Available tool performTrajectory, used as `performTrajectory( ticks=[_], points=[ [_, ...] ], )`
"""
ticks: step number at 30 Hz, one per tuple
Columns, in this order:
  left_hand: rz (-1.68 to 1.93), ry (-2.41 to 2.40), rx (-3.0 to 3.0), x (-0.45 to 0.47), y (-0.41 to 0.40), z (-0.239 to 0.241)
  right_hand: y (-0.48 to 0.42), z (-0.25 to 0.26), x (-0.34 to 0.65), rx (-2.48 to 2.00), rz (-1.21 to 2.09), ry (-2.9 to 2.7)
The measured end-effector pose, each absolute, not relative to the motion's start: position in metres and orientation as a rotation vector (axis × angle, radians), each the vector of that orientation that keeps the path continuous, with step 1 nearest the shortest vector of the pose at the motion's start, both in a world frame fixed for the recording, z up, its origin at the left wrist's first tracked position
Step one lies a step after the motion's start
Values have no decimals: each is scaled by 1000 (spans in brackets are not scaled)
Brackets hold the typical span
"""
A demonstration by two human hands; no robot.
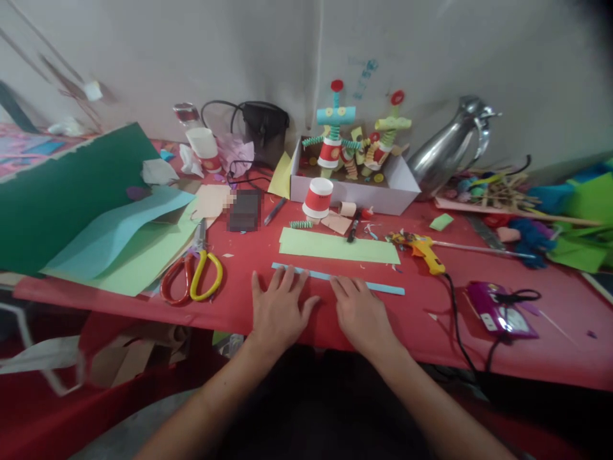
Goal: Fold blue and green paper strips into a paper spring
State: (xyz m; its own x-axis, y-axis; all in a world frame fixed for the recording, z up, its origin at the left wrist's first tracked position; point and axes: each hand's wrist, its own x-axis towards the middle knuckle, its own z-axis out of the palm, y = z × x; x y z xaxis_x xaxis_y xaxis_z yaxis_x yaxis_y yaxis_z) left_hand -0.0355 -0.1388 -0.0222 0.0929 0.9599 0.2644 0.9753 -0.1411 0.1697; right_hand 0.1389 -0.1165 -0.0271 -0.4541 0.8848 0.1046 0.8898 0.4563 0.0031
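A narrow blue paper strip (385, 289) lies flat across the red-covered table in front of me. My left hand (279, 308) rests palm down with its fingers spread, the fingertips on the strip's left part. My right hand (363, 312) also lies palm down, its fingers stretched out and their tips on the middle of the strip. Neither hand grips anything. Just beyond the strip is a wider light green paper strip (335, 246). Scissors (195, 273) with red and yellow handles lie left of my left hand.
A yellow glue gun (428, 254) and a purple power box (500, 311) with cords lie on the right. Behind stand a red-and-white paper cup (318, 199), a white box (357, 197) holding cup figures, and a metal jug (443, 147). Coloured sheets (129, 255) lie left.
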Motion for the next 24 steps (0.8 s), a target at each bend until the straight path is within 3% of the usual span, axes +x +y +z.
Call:
performTrajectory(
  ticks=[15, 24],
  points=[
    [-552, -2068, -2212, -40, -139, -24, -117, -27, 139, -1569, -104, -2608],
    [-415, -2016, -2239, -65, -122, -18, -114, -20, 140, -1594, -82, -2600]
  ],
)
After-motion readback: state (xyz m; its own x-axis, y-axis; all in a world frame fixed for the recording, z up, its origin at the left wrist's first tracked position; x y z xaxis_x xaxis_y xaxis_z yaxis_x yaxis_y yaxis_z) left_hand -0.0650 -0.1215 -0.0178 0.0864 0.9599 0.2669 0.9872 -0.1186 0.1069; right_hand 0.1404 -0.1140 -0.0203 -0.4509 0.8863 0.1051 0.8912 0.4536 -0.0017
